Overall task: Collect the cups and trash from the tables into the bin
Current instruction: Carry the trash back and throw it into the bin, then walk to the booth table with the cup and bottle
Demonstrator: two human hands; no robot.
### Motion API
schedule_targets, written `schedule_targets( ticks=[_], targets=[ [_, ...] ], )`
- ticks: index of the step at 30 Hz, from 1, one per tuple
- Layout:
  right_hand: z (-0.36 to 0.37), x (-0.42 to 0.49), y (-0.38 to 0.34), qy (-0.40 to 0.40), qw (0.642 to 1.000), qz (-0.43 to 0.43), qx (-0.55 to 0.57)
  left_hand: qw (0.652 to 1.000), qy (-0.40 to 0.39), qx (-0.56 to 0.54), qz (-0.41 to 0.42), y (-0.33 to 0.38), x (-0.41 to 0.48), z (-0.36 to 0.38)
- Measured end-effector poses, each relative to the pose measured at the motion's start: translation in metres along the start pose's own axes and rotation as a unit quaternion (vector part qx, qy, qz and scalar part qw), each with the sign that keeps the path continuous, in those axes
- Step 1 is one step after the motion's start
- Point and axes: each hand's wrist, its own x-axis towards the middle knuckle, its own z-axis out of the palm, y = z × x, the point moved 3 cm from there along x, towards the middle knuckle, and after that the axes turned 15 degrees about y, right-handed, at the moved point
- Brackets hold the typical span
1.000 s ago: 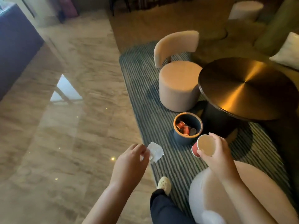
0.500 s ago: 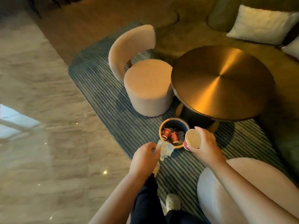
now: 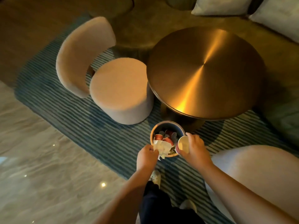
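The left hand (image 3: 146, 156) pinches a crumpled white napkin (image 3: 162, 148) between thumb and fingers, and the paper hangs over the near rim of the bin (image 3: 168, 123). The right hand (image 3: 194, 147) is closed around a paper cup (image 3: 182, 145), red outside and pale inside, which it holds tilted just at the right side of the bin's rim. The bin stands on the striped rug (image 3: 80, 110), close to the near edge of the round brass table (image 3: 205, 71) and beside a beige chair (image 3: 113, 88). Inside it several red cups (image 3: 163, 137) already lie in a heap. The napkin seems very light and soft, so a loose pinch at any fold is enough, but it may drift when released. The cup seems light and easy to crush, so a gentle hold around the wall below the rim is better. I cannot tell whether the cup is empty, because its bottom is not shown clearly. The depth of the bin is hidden, and the far side of the table's foot is covered by the tabletop.
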Motion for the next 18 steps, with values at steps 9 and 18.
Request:
schedule_targets(
  ticks=[9,18],
  targets=[
    [0.1,0.043,0.043,0.04,0.998,-0.044,-0.032,1.0,0.003,-0.031,-0.003,-0.036,0.075,0.104],
    [0.013,0.023,0.027,0.022,0.999,-0.042,0.0,0.983,-0.022,0.03,0.181,0.019,0.044,0.053]
  ],
)
